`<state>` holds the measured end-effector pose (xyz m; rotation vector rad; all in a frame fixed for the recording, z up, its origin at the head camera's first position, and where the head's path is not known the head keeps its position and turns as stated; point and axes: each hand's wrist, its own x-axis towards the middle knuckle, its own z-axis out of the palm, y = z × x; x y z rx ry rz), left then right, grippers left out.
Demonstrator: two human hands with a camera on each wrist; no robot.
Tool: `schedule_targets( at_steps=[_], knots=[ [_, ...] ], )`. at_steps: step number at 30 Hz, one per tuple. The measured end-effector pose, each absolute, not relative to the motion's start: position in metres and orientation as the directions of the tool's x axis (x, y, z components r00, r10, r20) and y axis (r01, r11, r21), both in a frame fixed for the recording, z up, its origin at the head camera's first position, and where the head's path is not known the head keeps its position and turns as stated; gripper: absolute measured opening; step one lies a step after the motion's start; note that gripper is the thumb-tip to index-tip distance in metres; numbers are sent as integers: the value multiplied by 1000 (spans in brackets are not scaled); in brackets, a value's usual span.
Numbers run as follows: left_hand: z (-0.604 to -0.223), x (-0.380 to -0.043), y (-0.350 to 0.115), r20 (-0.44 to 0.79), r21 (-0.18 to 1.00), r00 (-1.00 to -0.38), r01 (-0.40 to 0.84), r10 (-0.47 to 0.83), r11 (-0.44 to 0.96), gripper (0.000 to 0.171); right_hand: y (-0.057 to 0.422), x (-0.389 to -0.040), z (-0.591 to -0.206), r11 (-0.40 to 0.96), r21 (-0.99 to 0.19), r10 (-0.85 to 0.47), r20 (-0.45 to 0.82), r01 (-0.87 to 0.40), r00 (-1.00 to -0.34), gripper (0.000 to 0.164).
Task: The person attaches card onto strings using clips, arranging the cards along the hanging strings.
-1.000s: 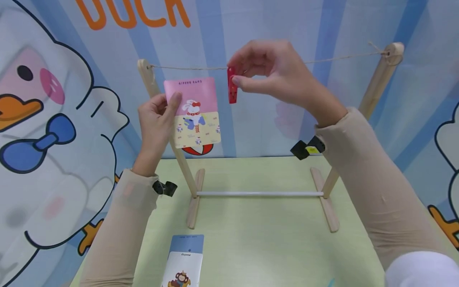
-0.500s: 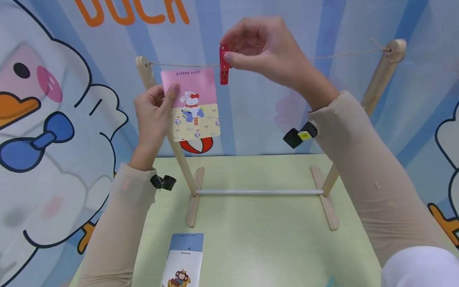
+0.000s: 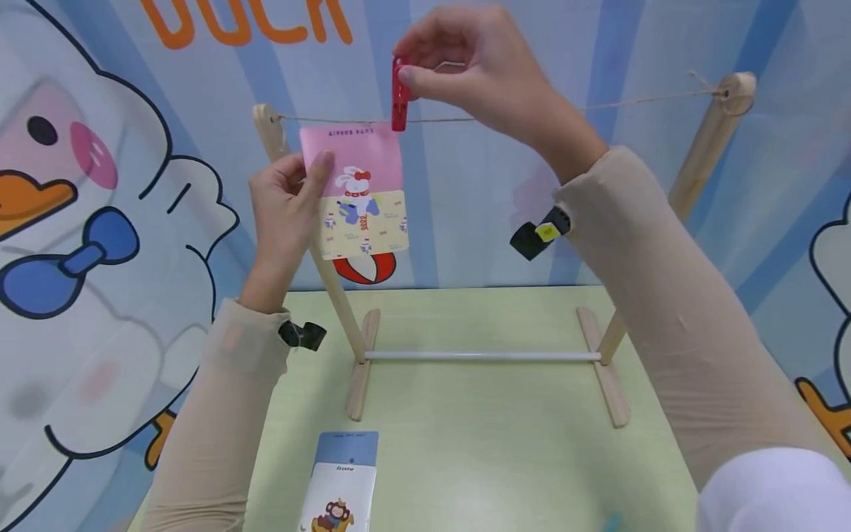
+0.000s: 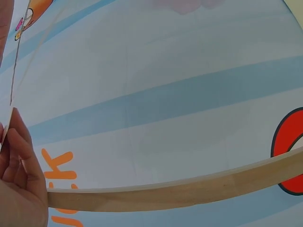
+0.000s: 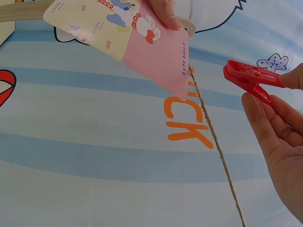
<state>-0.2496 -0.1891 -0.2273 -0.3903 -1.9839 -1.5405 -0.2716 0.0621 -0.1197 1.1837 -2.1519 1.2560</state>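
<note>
Head view: twine (image 3: pixel 439 120) and wooden post (image 3: pixel 342 307) partly behind hands (image 3: pixel 286 210) (image 3: pixel 482 74), monkey-printed card (image 3: pixel 342 488) below.

Your card (image 3: pixel 375 188) is pink above and pale yellow below, printed with a white rabbit (image 3: pixel 349 183) in a red bow (image 3: pixel 362 176) and tiny motifs (image 3: pixel 365 244) scattered over the yellow half; your clothespin (image 3: pixel 399 103) is plain red. Your sleeves (image 3: pixel 213 425) are beige, your worktop (image 3: pixel 492 428) is pale yellow-green, and the backdrop (image 3: pixel 465 222) facing you mixes light and darker blue stripes with orange lettering (image 3: pixel 233 41).
</note>
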Motion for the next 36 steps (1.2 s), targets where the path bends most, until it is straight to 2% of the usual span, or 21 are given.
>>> schedule_targets(
  at_steps=[8,24,30,36],
  knots=[
    [-228,-250,-188,608,778,-785,558,-121,289,36,50,-277,-113,265,-513,-489,658,-816,-573,29],
    [-228,-255,-184,593,794,-795,550,-127,260,33,36,-288,-107,255,-593,-451,626,-764,-636,29],
    [-230,-254,-181,615,775,-781,571,-113,272,34,34,-293,-109,283,-599,-432,618,-749,-657,28],
    [-230,-254,-180,632,760,-768,587,-107,280,35,32,-299,-111,251,-626,-441,605,-738,-663,26]
  ],
)
